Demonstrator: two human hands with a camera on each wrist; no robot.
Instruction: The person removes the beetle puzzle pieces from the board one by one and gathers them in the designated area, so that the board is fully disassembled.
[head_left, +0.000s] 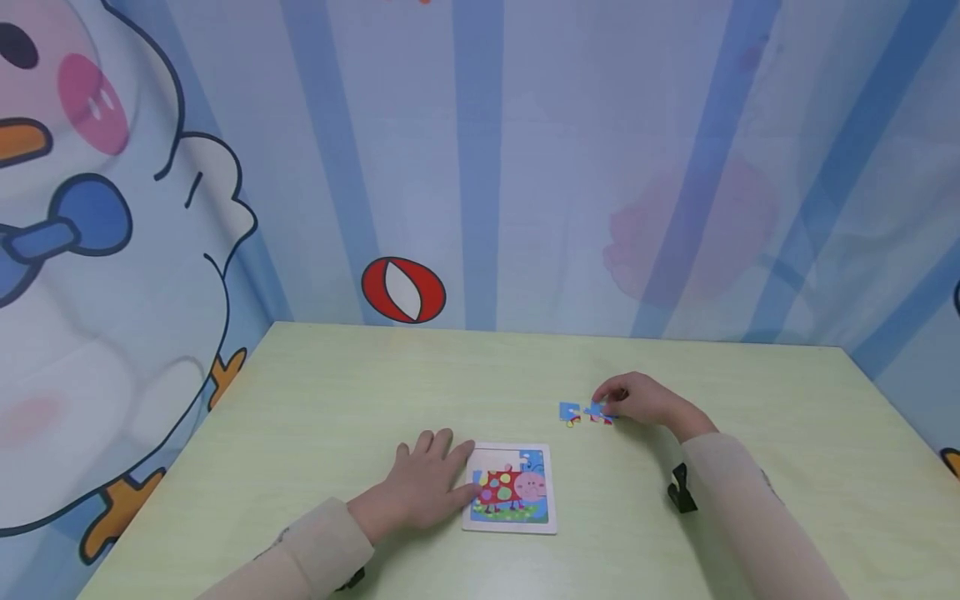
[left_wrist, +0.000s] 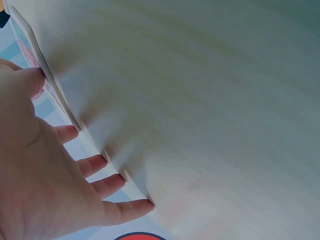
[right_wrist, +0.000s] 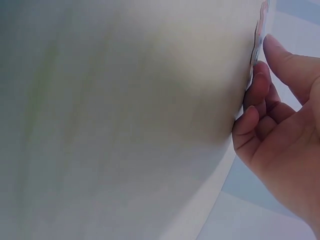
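Observation:
A square jigsaw puzzle in a white frame [head_left: 510,528] lies on the table, its picture showing a pink face and a red spotted body. White backing shows at the puzzle's upper left. My left hand [head_left: 425,487] rests at the frame's left side with fingers spread, thumb and index finger on its edge. Farther back to the right, my right hand [head_left: 637,398] has its fingers curled at a blue puzzle piece [head_left: 597,410], gripping it by the edge close to the tabletop. Another blue puzzle piece [head_left: 569,412] lies just left of it.
The pale wooden table [head_left: 360,375] reaches back to a printed blue-striped curtain [head_left: 540,167]. A black clip-like part [head_left: 682,490] hangs under the right sleeve [head_left: 750,508].

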